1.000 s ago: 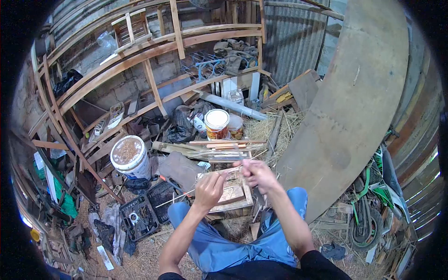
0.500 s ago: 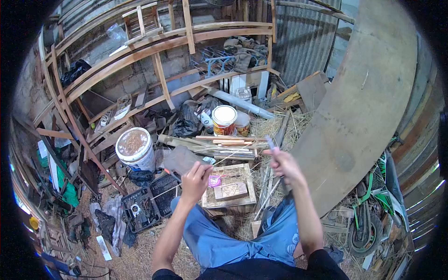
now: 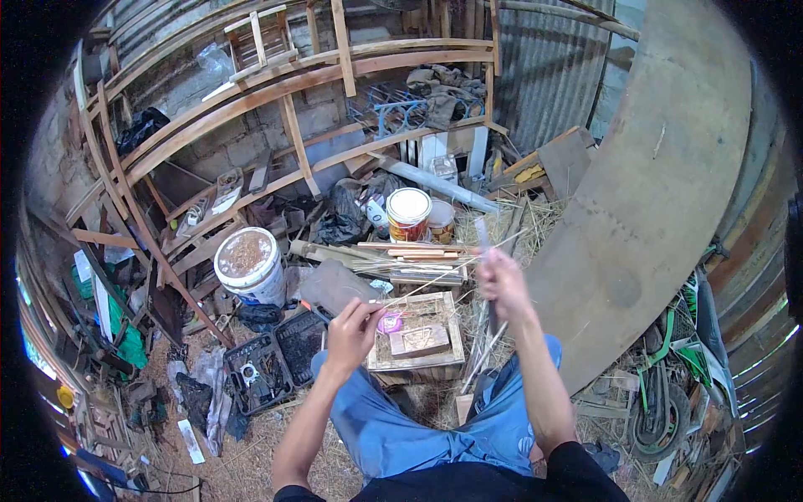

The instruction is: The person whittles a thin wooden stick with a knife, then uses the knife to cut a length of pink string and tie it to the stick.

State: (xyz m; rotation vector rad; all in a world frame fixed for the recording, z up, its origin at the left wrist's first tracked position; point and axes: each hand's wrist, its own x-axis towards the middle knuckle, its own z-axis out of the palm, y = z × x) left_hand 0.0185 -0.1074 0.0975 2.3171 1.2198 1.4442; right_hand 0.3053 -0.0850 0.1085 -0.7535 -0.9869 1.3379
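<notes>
Between its pinched fingers my left hand (image 3: 350, 336) grips a thin bamboo strip (image 3: 437, 283), which slants up to the right past my other hand. My right hand (image 3: 504, 283) is closed around a knife-like tool (image 3: 482, 234), blurred by motion, its pale flat end pointing up and a dark part showing below the fist. Under the strip, between my knees, stands a low wooden box top (image 3: 456, 330) with a raised rim. On it lie a wooden block (image 3: 418, 341) and a pink round item (image 3: 390, 322). An orange-tipped dark tool (image 3: 313, 308) shows just beyond my left hand.
An open black tool case (image 3: 266, 368) lies to the left, near a white bucket (image 3: 251, 263). Paint cans (image 3: 409, 209) and stacked wood strips (image 3: 422, 251) are ahead. A large board (image 3: 644, 192) leans at right, above a wheel (image 3: 661, 422). Wooden frames (image 3: 251, 92) line the back.
My right hand has moved slightly and its tool has changed tilt. The bamboo strip now shows clearly, stretching from my left hand. The whole view has shifted a little.
</notes>
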